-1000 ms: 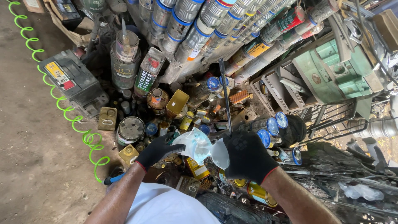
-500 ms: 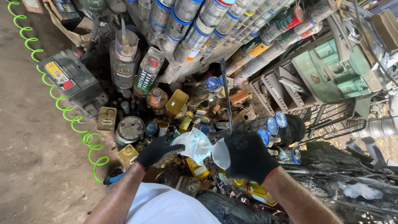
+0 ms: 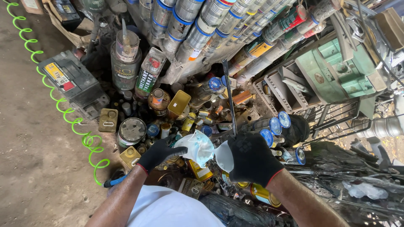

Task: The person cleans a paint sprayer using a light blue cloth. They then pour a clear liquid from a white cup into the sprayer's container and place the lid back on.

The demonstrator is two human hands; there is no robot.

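Little has changed over the last second: both gloved hands hold nearly the same pose as before, the view only drifting slightly, so the grip looks settled rather than mid-move. The left hand [image 3: 159, 153] is closed on a crumpled pale blue plastic bag [image 3: 197, 148], fingers pinching its left side, while the right hand [image 3: 251, 159] is clamped around a white funnel-shaped piece [image 3: 224, 156] that touches the bag's right edge; whether it also grips the thin dark rod [image 3: 229, 94] rising straight up from it, I cannot tell. Bag and white piece hang between the two hands, above the cluttered ground near its bottom middle. Counted: one bag, one white piece, one rod, two black gloves. Around them lie one grey battery [image 3: 72, 82] toward the left edge, one coiled green hose [image 3: 63, 111] running down that side, one green machine housing [image 3: 341, 69] at the right, and cans too many to count.
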